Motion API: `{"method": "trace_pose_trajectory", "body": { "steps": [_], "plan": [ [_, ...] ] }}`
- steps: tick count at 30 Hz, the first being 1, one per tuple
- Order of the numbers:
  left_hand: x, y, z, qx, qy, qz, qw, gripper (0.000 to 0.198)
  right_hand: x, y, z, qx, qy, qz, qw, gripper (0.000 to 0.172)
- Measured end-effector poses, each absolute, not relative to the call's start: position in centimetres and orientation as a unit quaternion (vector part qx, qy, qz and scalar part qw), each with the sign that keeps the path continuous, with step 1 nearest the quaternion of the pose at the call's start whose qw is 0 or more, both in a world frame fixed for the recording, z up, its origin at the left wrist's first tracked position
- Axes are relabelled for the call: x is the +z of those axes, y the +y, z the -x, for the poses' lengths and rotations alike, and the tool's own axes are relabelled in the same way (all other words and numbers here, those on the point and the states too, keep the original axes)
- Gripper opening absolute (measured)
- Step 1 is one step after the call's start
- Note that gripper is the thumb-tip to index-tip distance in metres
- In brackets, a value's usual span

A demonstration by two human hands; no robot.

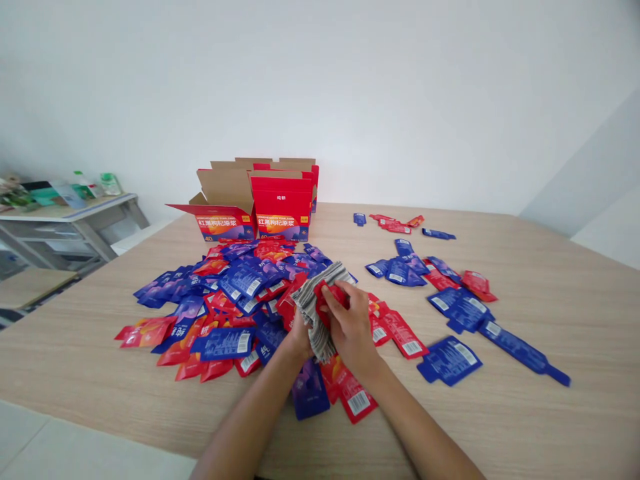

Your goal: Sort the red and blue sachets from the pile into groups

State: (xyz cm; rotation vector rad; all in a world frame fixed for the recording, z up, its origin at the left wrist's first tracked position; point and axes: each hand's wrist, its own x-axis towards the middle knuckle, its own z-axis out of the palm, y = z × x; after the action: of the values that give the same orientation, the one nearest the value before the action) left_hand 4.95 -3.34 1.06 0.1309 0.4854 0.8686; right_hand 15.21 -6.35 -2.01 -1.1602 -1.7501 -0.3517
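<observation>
A grey-and-white striped cloth [309, 301] is wrapped round my left hand [299, 339], whose fingers are mostly hidden beneath it. My right hand [353, 323] is closed on a red pouch [323, 312], pressing it against the cloth. The pouch is partly covered by my fingers. Below and to the left of both hands lies a heap of blue pouches [253, 279] and red pouches [195, 347]. More red pouches [400, 332] lie flat just right of my right hand, and a blue pouch [310, 393] rests under my forearms.
Open red cartons [283, 207] stand behind the heap, flaps raised. Scattered blue pouches [451, 360] and red pouches [479, 285] lie across the right side of the wooden table [565, 313]. At far left, a smaller desk [70, 212] carries bottles and other items.
</observation>
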Motion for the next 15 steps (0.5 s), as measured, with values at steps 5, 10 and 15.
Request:
{"method": "trace_pose_trajectory", "body": {
  "steps": [5, 10, 15],
  "plan": [
    [1.1, -3.5, -4.9, 0.43, 0.202, -0.074, 0.877, 0.03, -2.2, -6.4, -15.0, -0.129, -0.682, 0.486, 0.531, 0.066],
    [0.4, -2.3, -4.2, 0.472, 0.187, -0.078, 0.858, 0.036, -1.4, -6.2, -15.0, -0.111, -0.694, 0.46, 0.542, 0.046],
    [-0.7, -1.5, -3.1, 0.48, 0.158, -0.079, 0.859, 0.031, -1.2, -6.1, -15.7, -0.089, -0.759, 0.426, 0.485, 0.036]
  ]
}}
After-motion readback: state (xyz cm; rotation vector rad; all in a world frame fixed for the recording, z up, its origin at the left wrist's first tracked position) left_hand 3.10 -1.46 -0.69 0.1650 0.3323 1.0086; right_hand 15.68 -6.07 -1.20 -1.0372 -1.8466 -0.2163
